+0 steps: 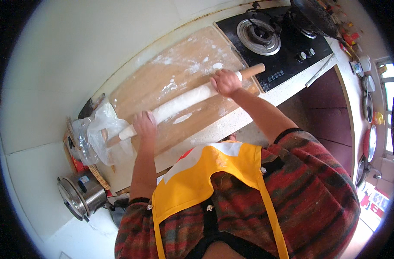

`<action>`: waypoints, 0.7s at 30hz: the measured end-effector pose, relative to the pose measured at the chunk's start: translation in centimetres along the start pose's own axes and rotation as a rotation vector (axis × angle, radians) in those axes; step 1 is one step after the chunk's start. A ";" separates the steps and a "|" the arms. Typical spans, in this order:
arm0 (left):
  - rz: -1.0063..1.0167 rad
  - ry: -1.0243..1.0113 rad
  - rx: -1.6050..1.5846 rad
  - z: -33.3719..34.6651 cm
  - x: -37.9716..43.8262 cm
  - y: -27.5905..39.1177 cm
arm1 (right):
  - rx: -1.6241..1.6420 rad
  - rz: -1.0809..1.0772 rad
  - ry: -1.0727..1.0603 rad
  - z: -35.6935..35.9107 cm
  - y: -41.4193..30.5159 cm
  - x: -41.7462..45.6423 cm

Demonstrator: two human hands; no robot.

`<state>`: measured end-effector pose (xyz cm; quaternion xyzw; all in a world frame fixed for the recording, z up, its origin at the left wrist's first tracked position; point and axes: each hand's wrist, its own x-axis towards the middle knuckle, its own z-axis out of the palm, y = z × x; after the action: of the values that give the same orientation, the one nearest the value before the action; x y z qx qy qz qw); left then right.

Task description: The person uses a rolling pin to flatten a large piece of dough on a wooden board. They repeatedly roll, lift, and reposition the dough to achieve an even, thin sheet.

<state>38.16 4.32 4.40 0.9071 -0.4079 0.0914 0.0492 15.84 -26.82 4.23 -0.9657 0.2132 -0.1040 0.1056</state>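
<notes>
A long wooden rolling pin point(253, 71) lies slantwise over a floured wooden board point(145, 84), with white dough point(184, 103) wrapped around most of its length. My left hand point(145, 124) rests on the dough-covered pin near its left end, fingers curled over it. Towards the other end, my right hand point(226, 83) is closed over the roll, close to where the bare wood sticks out. White flour is scattered on the board, mostly behind the roll. The pin's left tip reaches over a clear plastic bag point(103, 136).
A black gas hob point(290, 61) adjoins the board's right edge, with a dark wok point(313, 19) on its far burner. The wall runs behind the board. A lidded steel pot point(90, 191) stands at the lower left, and pans line the right counter.
</notes>
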 end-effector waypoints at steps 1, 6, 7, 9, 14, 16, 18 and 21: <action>0.003 -0.042 0.005 0.4 1.1 -0.5 | 0.032 0.019 0.024 0.1 0.1 1.1; 0.063 -0.001 -0.018 0.1 1.2 -0.9 | -0.041 0.067 -0.087 -1.1 -1.2 0.5; 0.080 0.039 -0.033 -0.3 0.3 -0.6 | -0.065 0.061 -0.068 -1.3 -1.5 -0.7; 0.092 0.103 -0.056 -1.0 -1.7 0.2 | -0.038 0.065 0.006 -1.3 -2.2 -4.0; 0.070 0.024 -0.083 -1.4 -2.1 -0.1 | 0.044 0.015 0.078 0.1 -1.2 -4.2; 0.066 0.027 -0.110 -0.9 0.4 -0.8 | -0.026 0.026 0.120 0.4 -0.7 -1.1; -0.007 -0.037 -0.077 -0.3 2.9 -1.4 | 0.009 0.070 0.062 0.1 -0.3 1.8; 0.014 0.108 -0.121 -0.5 3.8 -2.2 | -0.084 0.018 0.032 -1.1 -0.1 2.4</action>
<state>42.21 3.04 5.60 0.8933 -0.4158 0.1155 0.1252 17.72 -27.99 5.68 -0.9655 0.2277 -0.1095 0.0624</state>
